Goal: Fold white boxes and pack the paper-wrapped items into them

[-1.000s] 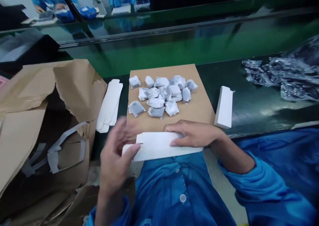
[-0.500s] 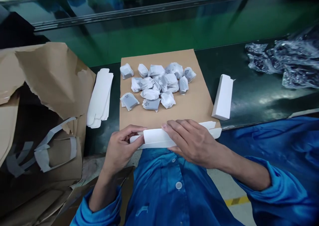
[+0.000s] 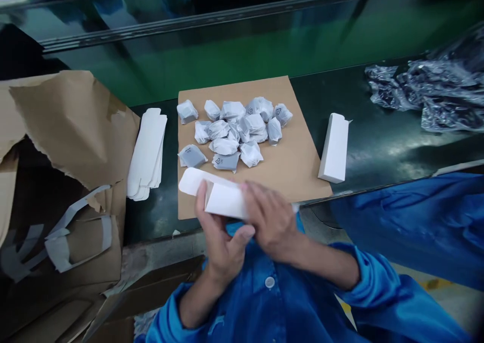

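A white carton box (image 3: pixel 227 200) is held tilted just over the front of the cardboard sheet, its left end open with a long rounded flap sticking out. My right hand (image 3: pixel 270 219) wraps round its right part, slightly blurred. Below the open end, my left hand (image 3: pixel 223 237) supports the box with its fingers against it, the thumb standing away from the near side. Beyond the hands, several small items wrapped in white paper (image 3: pixel 226 147) lie grouped on the brown cardboard sheet (image 3: pixel 295 176). The inside of the box is mostly hidden.
A stack of flat white cartons (image 3: pixel 146 151) lies to the left, beside a torn brown cardboard box (image 3: pixel 75 126). An upright-folded white box (image 3: pixel 335 149) rests at the right. Crumpled clear plastic (image 3: pixel 434 96) lies farther right on the dark green bench (image 3: pixel 381 151).
The white box has turned so that its open left end points up and away. My left hand has moved right and under it, its thumb now off the box; my right hand has shifted left.
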`<action>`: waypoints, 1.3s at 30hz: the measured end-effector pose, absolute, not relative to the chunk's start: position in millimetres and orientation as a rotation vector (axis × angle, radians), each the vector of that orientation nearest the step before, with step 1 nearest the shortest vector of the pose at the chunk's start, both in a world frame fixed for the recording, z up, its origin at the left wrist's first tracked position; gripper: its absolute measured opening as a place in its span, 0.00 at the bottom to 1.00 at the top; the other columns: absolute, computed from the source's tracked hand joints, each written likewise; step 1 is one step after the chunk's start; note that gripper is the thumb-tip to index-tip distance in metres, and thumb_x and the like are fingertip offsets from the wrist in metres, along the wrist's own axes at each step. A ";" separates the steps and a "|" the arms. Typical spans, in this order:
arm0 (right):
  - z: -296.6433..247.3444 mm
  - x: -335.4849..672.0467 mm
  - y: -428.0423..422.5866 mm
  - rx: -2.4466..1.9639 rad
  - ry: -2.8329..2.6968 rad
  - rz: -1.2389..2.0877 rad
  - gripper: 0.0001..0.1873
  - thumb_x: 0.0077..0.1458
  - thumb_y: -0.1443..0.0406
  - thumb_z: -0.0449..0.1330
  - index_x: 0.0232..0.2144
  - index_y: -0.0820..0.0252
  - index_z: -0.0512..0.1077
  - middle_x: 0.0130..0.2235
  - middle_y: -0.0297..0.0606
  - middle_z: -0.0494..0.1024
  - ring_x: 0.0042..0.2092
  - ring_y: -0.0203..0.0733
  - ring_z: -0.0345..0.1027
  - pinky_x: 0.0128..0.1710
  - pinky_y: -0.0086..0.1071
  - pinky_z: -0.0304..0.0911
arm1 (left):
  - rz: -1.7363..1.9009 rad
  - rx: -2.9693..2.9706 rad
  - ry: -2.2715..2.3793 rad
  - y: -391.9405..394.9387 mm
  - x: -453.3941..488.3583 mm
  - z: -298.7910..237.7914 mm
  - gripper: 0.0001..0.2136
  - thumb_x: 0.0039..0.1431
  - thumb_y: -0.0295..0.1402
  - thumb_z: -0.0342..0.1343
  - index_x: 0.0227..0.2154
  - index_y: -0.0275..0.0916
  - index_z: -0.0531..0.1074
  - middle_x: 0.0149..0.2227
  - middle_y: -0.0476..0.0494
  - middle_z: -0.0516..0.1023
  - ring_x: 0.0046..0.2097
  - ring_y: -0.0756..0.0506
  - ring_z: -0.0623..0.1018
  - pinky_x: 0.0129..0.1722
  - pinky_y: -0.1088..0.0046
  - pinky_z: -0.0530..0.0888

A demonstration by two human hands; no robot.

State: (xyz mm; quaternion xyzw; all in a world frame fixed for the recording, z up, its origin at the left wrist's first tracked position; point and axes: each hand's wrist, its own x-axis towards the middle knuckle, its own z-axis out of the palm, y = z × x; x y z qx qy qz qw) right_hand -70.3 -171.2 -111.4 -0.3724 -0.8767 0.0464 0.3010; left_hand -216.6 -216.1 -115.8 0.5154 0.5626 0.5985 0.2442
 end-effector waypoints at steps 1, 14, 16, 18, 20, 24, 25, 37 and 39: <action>-109.7 -73.2 -176.7 -0.884 -2.392 0.262 0.32 0.65 0.64 0.53 0.68 0.67 0.52 0.60 0.59 0.71 0.59 0.60 0.68 0.54 0.50 0.69 | 1.627 1.378 1.640 -213.1 -214.7 -118.2 0.37 0.63 0.49 0.55 0.68 0.42 0.45 0.57 0.31 0.73 0.54 0.39 0.78 0.49 0.60 0.78; -81.1 -63.4 -121.3 -0.829 -1.816 1.254 0.12 0.64 0.59 0.58 0.43 0.59 0.76 0.36 0.36 0.79 0.35 0.34 0.72 0.37 0.29 0.69 | 1.090 1.870 1.673 -210.6 -253.4 -109.4 0.14 0.54 0.37 0.60 0.43 0.42 0.68 0.37 0.47 0.76 0.35 0.46 0.77 0.32 0.72 0.73; -84.2 -65.0 -113.0 -0.900 -1.566 1.503 0.16 0.65 0.55 0.56 0.37 0.60 0.76 0.32 0.35 0.78 0.31 0.33 0.70 0.32 0.28 0.68 | 0.987 1.886 1.634 -210.1 -256.7 -106.5 0.13 0.54 0.36 0.59 0.42 0.42 0.67 0.36 0.48 0.75 0.32 0.47 0.76 0.29 0.73 0.71; -87.9 -70.5 -109.0 -0.843 -1.463 1.787 0.19 0.62 0.52 0.58 0.31 0.61 0.74 0.28 0.34 0.75 0.28 0.33 0.69 0.29 0.27 0.66 | 0.922 1.912 1.601 -209.0 -258.8 -104.6 0.13 0.55 0.35 0.58 0.43 0.42 0.66 0.36 0.48 0.76 0.32 0.47 0.76 0.29 0.73 0.72; -91.6 -77.8 -110.8 -0.787 -1.433 1.967 0.17 0.56 0.53 0.65 0.29 0.62 0.73 0.28 0.32 0.75 0.30 0.32 0.69 0.30 0.26 0.66 | 0.893 1.952 1.595 -208.2 -258.8 -105.9 0.14 0.56 0.35 0.58 0.45 0.42 0.65 0.38 0.47 0.76 0.34 0.47 0.77 0.30 0.73 0.73; -95.4 -87.1 -126.5 -0.797 -1.409 1.948 0.15 0.51 0.58 0.70 0.37 0.61 0.75 0.36 0.34 0.79 0.37 0.34 0.72 0.37 0.28 0.69 | 1.035 1.994 1.657 -209.1 -252.2 -119.2 0.21 0.54 0.34 0.62 0.49 0.42 0.62 0.42 0.46 0.73 0.37 0.46 0.79 0.31 0.73 0.74; -95.3 -87.8 -131.0 -0.819 -1.419 1.907 0.14 0.53 0.59 0.69 0.38 0.61 0.76 0.37 0.35 0.79 0.37 0.35 0.73 0.37 0.29 0.69 | 1.140 1.983 1.665 -209.6 -249.6 -123.1 0.24 0.53 0.34 0.63 0.51 0.42 0.62 0.43 0.45 0.72 0.38 0.46 0.79 0.32 0.73 0.75; -104.0 -88.8 -159.1 -0.602 -1.933 0.898 0.12 0.64 0.68 0.58 0.47 0.65 0.77 0.49 0.48 0.81 0.51 0.41 0.75 0.48 0.37 0.72 | 0.984 2.002 1.745 -220.8 -248.4 -119.3 0.42 0.58 0.37 0.59 0.70 0.43 0.41 0.60 0.31 0.69 0.52 0.38 0.79 0.42 0.66 0.78; -110.9 -90.5 -164.1 -0.607 -1.928 0.784 0.12 0.63 0.68 0.59 0.48 0.65 0.76 0.49 0.49 0.81 0.48 0.41 0.76 0.46 0.37 0.73 | 0.981 2.000 1.726 -223.4 -248.9 -121.0 0.41 0.59 0.36 0.58 0.70 0.45 0.41 0.64 0.32 0.66 0.57 0.38 0.76 0.46 0.64 0.78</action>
